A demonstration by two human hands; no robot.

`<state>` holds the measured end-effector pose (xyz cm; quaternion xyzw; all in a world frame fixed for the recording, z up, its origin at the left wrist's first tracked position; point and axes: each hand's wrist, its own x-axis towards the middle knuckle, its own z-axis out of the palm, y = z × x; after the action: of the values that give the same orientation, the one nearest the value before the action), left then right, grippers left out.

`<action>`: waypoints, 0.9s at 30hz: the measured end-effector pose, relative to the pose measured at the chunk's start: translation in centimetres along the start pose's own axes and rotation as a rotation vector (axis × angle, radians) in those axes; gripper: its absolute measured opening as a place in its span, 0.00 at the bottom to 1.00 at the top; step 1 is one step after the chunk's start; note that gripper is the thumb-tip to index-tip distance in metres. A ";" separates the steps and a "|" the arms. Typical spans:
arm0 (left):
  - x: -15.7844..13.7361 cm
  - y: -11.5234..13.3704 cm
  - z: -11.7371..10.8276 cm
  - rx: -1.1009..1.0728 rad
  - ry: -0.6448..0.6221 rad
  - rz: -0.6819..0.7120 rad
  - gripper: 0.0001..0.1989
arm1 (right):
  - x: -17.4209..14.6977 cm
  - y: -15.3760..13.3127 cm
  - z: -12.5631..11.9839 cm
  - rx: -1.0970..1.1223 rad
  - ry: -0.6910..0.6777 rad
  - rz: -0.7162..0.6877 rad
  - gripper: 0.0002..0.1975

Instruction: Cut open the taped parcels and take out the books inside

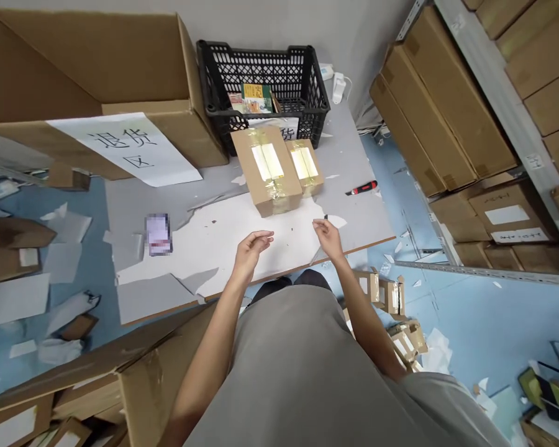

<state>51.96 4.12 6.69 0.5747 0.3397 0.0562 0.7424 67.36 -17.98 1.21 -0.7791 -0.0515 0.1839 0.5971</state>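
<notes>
My left hand [253, 249] hovers above the worn white patch of the table [233, 233]. Its fingers reach out to the right, slightly bent, with nothing visible in them. To the right, my right hand [328, 239] is held near the table's front edge, fingers loosely bent and apart, also holding nothing that I can see. Just beyond both hands are a larger taped cardboard box [251, 164] and a smaller taped cardboard box [314, 149], side by side. Each has a white label on top. Neither hand touches them.
A black plastic crate [265, 113] with packets stands behind the boxes. A large open carton [144, 112] with a paper sign is at left. A phone [158, 234] and a red-black utility knife [364, 188] lie on the table. Shelves with cartons [447, 112] stand right.
</notes>
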 end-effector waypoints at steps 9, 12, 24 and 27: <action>5.0 5.5 3.3 0.003 -0.033 0.169 0.19 | 14.0 -4.7 3.3 -0.597 0.050 -0.193 0.23; 5.9 6.8 4.6 -0.019 -0.033 0.183 0.19 | 16.7 -5.2 4.2 -0.745 -0.025 -0.068 0.26; 4.1 3.3 7.9 -0.023 0.084 -0.025 0.22 | 20.1 -2.9 5.5 -0.651 0.018 0.193 0.42; 4.1 2.8 8.1 0.003 0.075 -0.031 0.22 | 20.1 -2.9 6.1 -0.722 0.017 0.136 0.43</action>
<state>60.50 0.42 8.30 0.5680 0.3761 0.0655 0.7292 84.28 -5.61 -1.92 -0.9428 -0.0561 0.1866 0.2705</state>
